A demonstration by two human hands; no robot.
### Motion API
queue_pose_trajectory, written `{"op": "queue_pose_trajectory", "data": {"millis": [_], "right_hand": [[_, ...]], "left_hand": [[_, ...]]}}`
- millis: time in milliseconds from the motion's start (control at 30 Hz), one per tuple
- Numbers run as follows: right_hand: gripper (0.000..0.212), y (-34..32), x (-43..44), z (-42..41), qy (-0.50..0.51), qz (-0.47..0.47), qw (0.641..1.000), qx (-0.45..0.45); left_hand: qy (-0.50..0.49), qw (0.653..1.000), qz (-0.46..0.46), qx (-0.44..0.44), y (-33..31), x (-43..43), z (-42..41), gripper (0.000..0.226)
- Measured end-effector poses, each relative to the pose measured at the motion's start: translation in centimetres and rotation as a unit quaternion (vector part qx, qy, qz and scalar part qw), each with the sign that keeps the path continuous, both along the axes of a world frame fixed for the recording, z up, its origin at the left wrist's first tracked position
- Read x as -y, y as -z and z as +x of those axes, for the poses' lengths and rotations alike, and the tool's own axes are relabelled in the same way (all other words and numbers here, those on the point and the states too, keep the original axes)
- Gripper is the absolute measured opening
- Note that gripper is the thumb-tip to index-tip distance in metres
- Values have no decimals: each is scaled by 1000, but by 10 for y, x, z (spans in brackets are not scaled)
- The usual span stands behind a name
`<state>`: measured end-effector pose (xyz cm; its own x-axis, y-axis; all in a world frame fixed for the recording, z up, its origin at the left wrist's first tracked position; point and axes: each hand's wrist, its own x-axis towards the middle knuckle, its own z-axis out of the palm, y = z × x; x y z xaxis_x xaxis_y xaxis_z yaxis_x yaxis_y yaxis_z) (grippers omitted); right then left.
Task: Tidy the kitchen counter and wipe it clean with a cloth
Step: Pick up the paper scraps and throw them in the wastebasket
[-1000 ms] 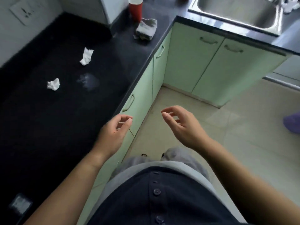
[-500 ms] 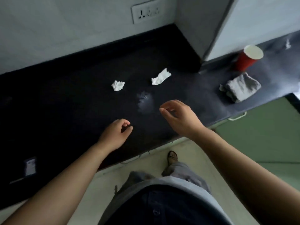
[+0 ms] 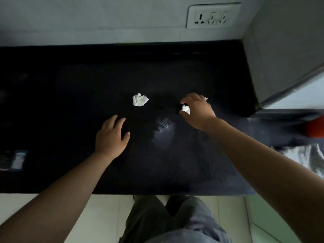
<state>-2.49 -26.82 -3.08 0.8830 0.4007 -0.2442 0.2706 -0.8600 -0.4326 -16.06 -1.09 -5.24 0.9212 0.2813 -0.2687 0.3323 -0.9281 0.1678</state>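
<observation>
A: What is held by the right hand (image 3: 198,111)?

B: A small crumpled wad of white paper (image 3: 185,109) is pinched between its thumb and curled fingers, over the black stone kitchen counter (image 3: 70,102), right of the middle.

A: And the left hand (image 3: 112,135)?

B: Nothing is held by it. Its fingers are relaxed and slightly spread, palm down over the counter; whether the surface is touched cannot be told. The two hands are seen well apart.

A: What else is found on the counter?

B: A second crumpled ball of white paper (image 3: 140,99) is seen just beyond the left hand's fingertips, not touched by them. A pale greyish smear (image 3: 164,128) is seen between the hands, nearer the right wrist.

A: Where is the cloth?

B: A crumpled grey cloth (image 3: 308,156) is seen on the counter at the right edge of the view, well apart from both hands. Beyond it a red cup (image 3: 315,127) is cut off by the frame and blurred. At the far left a small pale flat item (image 3: 18,159) is seen; what it is cannot be told. A white wall socket plate (image 3: 213,15) is set in the wall behind.
</observation>
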Motion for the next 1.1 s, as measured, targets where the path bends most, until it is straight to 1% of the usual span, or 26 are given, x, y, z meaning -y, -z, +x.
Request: {"op": "queue_pose_trajectory", "data": {"millis": [100,267,400,533,600,700,767,867,967,1100], "right_hand": [[44,15,3,9,-12,-73,997,0],[32,23,13,10,9,-53,998,12],[18,15,-7,24,38,33,999,-18],[17,0,-57,32,44,105,993,-1],[16,-4,-89,35,36,138,990,9],[16,-5,-133,40,11,168,986,2],[18,3,-154,39,7,155,988,3],[25,18,-172,29,55,78,995,-12],[26,24,-179,16,92,71,993,-9],[37,25,-183,0,59,34,998,6]], "left_hand": [[-7,1000,8,-16,8,-1,-1,59],[-15,1000,7,-4,17,1,-4,59],[-14,1000,-8,6,17,-4,-2,58],[5,999,-27,32,13,-21,14,55],[24,999,-21,43,11,-40,28,55],[33,998,-7,50,9,-70,49,55],[34,998,5,43,10,-89,58,55],[22,1000,18,1,14,-112,63,58],[8,999,2,-31,17,-126,63,61],[38,999,-14,-32,22,-133,56,62]]}}
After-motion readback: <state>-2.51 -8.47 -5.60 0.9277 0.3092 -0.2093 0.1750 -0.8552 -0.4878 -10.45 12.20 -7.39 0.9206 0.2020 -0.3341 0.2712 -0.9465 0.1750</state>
